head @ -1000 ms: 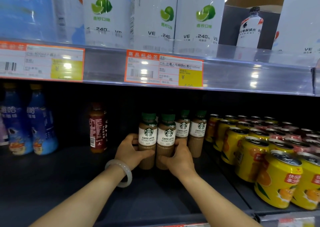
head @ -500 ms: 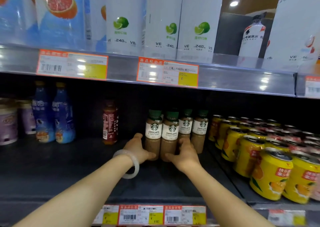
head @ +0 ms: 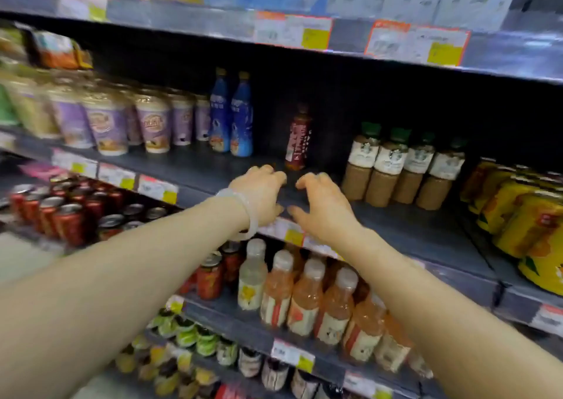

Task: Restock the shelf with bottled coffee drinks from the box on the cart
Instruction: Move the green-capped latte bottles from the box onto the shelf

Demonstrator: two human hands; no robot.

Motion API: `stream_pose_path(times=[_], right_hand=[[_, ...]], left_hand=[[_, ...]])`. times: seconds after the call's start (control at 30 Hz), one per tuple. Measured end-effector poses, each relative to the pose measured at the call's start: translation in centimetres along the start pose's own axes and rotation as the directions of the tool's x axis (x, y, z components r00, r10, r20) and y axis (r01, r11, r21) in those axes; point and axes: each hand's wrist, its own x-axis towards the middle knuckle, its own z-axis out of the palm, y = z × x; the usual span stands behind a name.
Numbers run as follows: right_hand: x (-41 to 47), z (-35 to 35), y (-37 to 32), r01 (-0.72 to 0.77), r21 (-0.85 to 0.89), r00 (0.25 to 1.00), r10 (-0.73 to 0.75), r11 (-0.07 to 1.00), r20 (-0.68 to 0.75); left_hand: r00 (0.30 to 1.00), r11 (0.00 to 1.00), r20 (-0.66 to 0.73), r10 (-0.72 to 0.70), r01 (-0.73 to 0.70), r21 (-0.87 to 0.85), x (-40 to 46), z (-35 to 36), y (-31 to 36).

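Both hands hold nothing: the left hand (head: 262,190) and right hand (head: 323,205) hover side by side over the front lip of the shelf (head: 405,225), fingers loosely curled and apart, palms down. A pale bangle (head: 243,216) sits on the left wrist. The coffee bottles (head: 402,167) stand at about two o'clock from the right hand, near but not touched, upright in a row of four, shoulder to shoulder; whether more stand behind them cannot be told. Judging by their look, each is stiff, smooth and fairly heavy when full, possibly glass, so a grasp round the lower body beneath the label should serve better than one at the green cap. At twelve o'clock stands one red bottle (head: 297,139); at eleven, two blue bottles (head: 231,118). Yellow cans (head: 524,216) crowd three o'clock, too blurred to count. The box and cart are out of view.
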Motion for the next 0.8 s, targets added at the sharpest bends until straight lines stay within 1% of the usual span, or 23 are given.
stream_pose_path(times=[0.07, 0.13, 0.2, 0.27, 0.37, 0.5, 0.67, 0.73, 0.8], right_hand=[[0.0, 1.7, -3.7, 0.099, 0.029, 0.995, -0.100, 0.995, 0.024], [-0.4, 4.3, -8.0, 0.187, 0.072, 0.979, -0.192, 0.980, 0.067], [-1.3, 7.3, -12.9, 0.279, 0.118, 0.945, -0.295, 0.953, 0.143], [-2.7, 10.5, -18.0, 0.392, 0.179, 0.877, -0.425, 0.902, 0.223], [-5.5, 14.4, -25.4, 0.513, 0.268, 0.743, -0.578, 0.816, 0.337], [-9.1, 19.0, -33.8, 0.574, 0.368, 0.577, -0.680, 0.732, 0.452], [-13.5, 24.7, -43.6, 0.603, 0.449, 0.396, -0.737, 0.659, 0.548], [-15.3, 27.6, -46.8, 0.596, 0.465, 0.334, -0.728, 0.655, 0.598], [-17.2, 30.9, -49.4, 0.586, 0.463, 0.279, -0.702, 0.665, 0.655]], left_hand=[[0.997, 0.995, -0.010, -0.075, 0.075, 0.067, -3.8, -0.8, -3.5], [0.981, 0.974, -0.006, -0.196, 0.195, 0.117, -8.3, -1.5, -7.4], [0.941, 0.932, 0.011, -0.338, 0.333, 0.141, -13.3, -2.1, -11.4], [0.876, 0.868, 0.024, -0.481, 0.473, 0.150, -18.5, -2.7, -15.0], [0.735, 0.734, 0.043, -0.677, 0.669, 0.115, -26.3, -3.1, -19.4], [0.517, 0.523, 0.078, -0.852, 0.846, 0.103, -36.5, -2.8, -24.0], [0.275, 0.292, 0.166, -0.947, 0.953, 0.087, -48.1, -2.4, -28.4], [0.179, 0.201, 0.218, -0.959, 0.976, 0.083, -52.2, -1.3, -30.2], [0.101, 0.123, 0.281, -0.955, 0.990, 0.063, -56.0, 0.2, -32.0]])
